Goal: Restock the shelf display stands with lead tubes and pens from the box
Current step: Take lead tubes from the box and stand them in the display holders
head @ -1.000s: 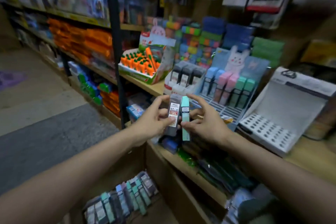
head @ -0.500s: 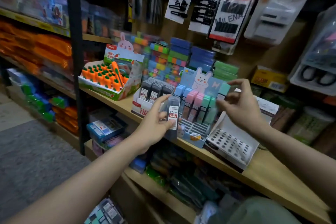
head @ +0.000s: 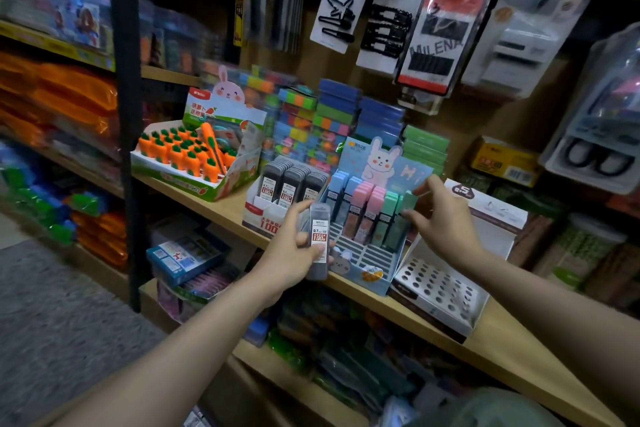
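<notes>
Gripped grey tube (head: 318, 242) mid-body in left hand (head: 289, 255), light, rigid, slick; right hand (head: 440, 218) pinched green tube (head: 408, 202) at shelf front edge.

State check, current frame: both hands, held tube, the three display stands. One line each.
Left hand: grips grey lead tube, upright.
Grey lead tube with red label: held, not yet in a stand.
Right hand: fingers at the green tube in the rabbit stand.
Blue rabbit display stand: front slots empty.
White stand of grey tubes: partly filled.
White perforated pen stand: holes empty.
</notes>
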{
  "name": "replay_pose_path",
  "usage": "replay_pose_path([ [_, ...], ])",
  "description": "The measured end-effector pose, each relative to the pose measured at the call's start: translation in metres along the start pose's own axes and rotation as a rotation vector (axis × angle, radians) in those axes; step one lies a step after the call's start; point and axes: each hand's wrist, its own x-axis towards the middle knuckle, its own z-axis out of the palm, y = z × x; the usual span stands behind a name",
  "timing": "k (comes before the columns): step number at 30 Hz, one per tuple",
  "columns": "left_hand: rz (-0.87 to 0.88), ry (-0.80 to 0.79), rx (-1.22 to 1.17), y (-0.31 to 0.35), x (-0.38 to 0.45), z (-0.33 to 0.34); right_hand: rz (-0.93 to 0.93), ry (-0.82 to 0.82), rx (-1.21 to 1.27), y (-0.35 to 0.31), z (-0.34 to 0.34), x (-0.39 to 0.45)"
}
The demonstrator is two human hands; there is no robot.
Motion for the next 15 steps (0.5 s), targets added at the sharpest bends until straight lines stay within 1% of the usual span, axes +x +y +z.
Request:
replay_pose_path([
  [4, -0.007, -0.005, 0.011, -0.0040, -0.0009, 0.0002, 0.030, -0.018, 0.055, 0.0002, 0.0028, -0.0005],
  [7, -0.015, -0.005, 0.008, -0.0052, -0.0021, 0.0004, 0.020, -0.042, 0.069, 0.0017, 0.0028, -0.0007],
  [9, -0.024, 0.000, 0.001, -0.0055, -0.0031, 0.0003, 0.010, -0.057, 0.018, 0.0040, 0.0044, -0.0009],
  [15, -0.021, 0.021, -0.003, -0.0025, -0.0052, 0.0001, -0.084, 0.020, -0.279, 0.0046, 0.0094, 0.0013],
])
